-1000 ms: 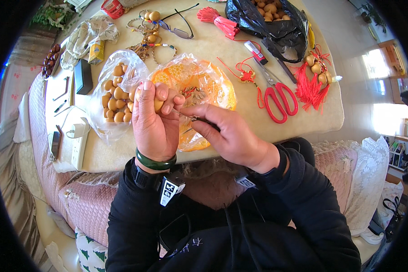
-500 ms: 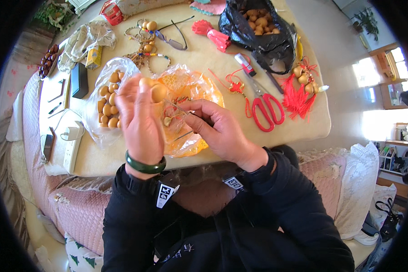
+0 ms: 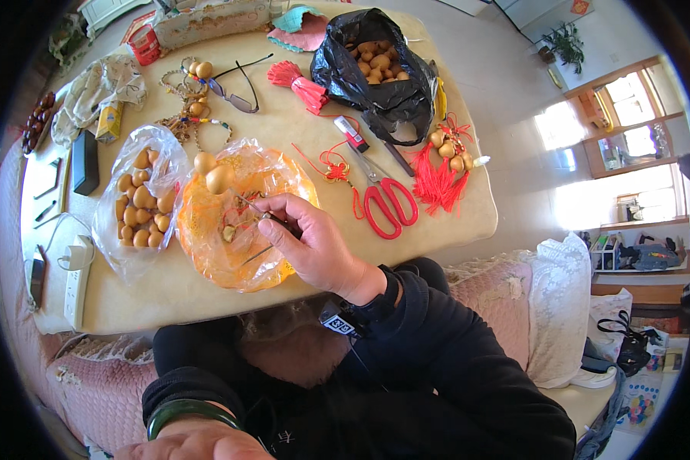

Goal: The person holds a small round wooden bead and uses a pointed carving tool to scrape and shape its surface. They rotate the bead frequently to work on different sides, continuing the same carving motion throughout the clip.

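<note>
My right hand is closed around a thin metal tool with a dark handle. A small tan bottle gourd is at the tool's tip, above the orange patterned plastic bag; whether the tip is inside it I cannot tell. A second thin metal rod shows below the same hand. Near the lower edge is my left hand, with a green bangle at its wrist. It is away from the table, and its fingers are cut off by the frame.
A clear bag of small gourds lies left of the orange bag. Red-handled scissors, a glue stick and red tassels lie right. A black bag holding gourds stands farther back. Eyeglasses and a power strip are also there.
My left hand has left the gourd and dropped back toward my body. The gourd stays at the tool's tip in my right hand. The whole view has shifted.
</note>
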### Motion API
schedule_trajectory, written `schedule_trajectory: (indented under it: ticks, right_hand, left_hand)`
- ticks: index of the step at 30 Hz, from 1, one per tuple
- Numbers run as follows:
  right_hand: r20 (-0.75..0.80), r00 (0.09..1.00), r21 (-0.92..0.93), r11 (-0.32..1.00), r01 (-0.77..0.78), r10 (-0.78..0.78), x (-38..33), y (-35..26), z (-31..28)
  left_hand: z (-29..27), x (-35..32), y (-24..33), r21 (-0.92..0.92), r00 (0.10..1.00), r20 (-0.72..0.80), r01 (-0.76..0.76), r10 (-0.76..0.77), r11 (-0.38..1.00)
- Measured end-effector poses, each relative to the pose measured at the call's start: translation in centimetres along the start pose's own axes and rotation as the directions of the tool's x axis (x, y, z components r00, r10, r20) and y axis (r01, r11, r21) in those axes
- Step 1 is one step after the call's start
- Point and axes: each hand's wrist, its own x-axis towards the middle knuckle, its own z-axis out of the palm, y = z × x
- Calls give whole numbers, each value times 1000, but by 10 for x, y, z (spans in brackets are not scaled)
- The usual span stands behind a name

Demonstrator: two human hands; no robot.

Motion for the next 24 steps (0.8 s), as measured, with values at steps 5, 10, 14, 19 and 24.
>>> schedule_trajectory:
  ticks: [5, 10, 14, 19, 24]
  right_hand:
    - [9, 1000, -20, 1000, -6, 6, 0, -5, 0]
    - [38, 999, 24, 1000, 2, -3, -2, -5, 1]
    - [56, 998, 32, 999, 29, -31, -3, -2, 0]
    - [50, 997, -34, 998, 59, -57, -3, 0, 0]
    - [39, 995, -40, 995, 91, -90, -4, 1, 0]
  left_hand:
    - [-5, -20, -77, 247, 987, 43, 137, -152, 959]
    - [-4, -35, -102, 316, 972, 66, 192, -223, 929]
    - [2, -37, -109, 312, 971, 67, 199, -231, 929]
    - [5, -38, -116, 320, 968, 66, 209, -241, 924]
    - [4, -40, -125, 334, 968, 65, 208, -243, 919]
